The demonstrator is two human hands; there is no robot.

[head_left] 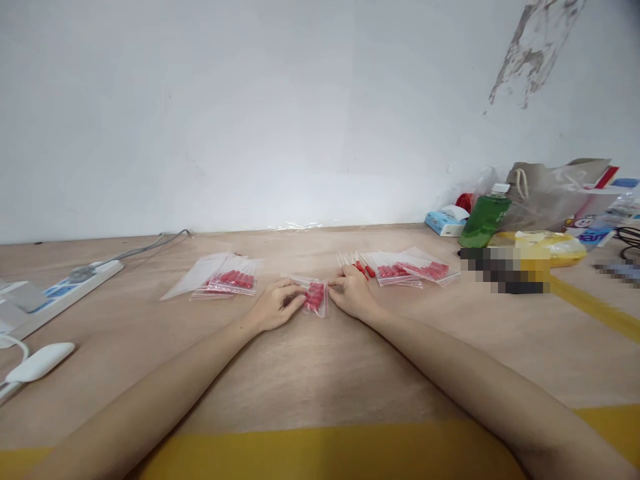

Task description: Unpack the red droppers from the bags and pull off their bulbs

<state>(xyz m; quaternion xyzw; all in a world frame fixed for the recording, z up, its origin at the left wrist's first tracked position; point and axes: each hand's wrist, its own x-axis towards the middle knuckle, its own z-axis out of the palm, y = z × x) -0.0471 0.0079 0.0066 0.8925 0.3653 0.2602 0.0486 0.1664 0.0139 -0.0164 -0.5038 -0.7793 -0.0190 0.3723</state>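
Observation:
A small clear zip bag (315,297) with several red-tipped sticks inside lies on the table between my hands. My left hand (277,303) grips its left side, thumb and fingers closed on the plastic. At the bag's upper right edge, the fingers of my right hand (356,295) are closed on the plastic. Loose red-tipped sticks (369,269) lie just behind my right hand, which partly hides them. Filled zip bags (430,269) overlap to the right of these sticks. More bags (233,277), some holding red-tipped sticks, are stacked left of my left hand.
A white power strip (65,300) with plugs and a cable stands at the left. On the right are a tissue box (445,222), a green bottle (485,217), a yellow packet (555,248) and plastic bags. Yellow tape (300,453) runs along the table's near side.

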